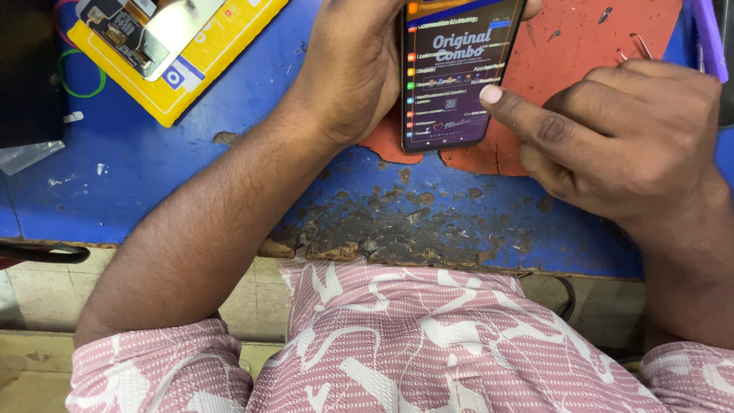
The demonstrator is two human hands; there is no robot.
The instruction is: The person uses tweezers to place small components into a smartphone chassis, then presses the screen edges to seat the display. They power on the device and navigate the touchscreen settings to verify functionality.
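The left hand point(359, 65) is wrapped around a smartphone point(459, 69), fingers curled behind its back and the palm closed along its left edge, holding it upright-ish over the bench so the lit screen faces the person. The right hand point(619, 138) is mostly folded, three fingers tucked into the palm and only the index finger point(508, 107) stretched out, its tip touching the lower right part of the glass. To my eye the touch is best kept light and square on the row wanted, since the rows on the screen are narrow and packed close; the left grip looks firm enough to keep the phone from rocking under the tap, and keeping the thumb clear of the display edge would spare a stray press. The phone itself is a slim dark slab with a thin bezel, its screen showing a dark list with small orange icons down the left side and a pale watermark across the middle; its top runs out of view. It hangs above a red mat point(581, 53), cracked at its near edge, which lies on a blue workbench point(153, 168) whose paint is badly chipped along the front. Off to the left sits a yellow box point(191, 76) with a phone part resting on it, and a green rubber band point(80, 84) beside that.
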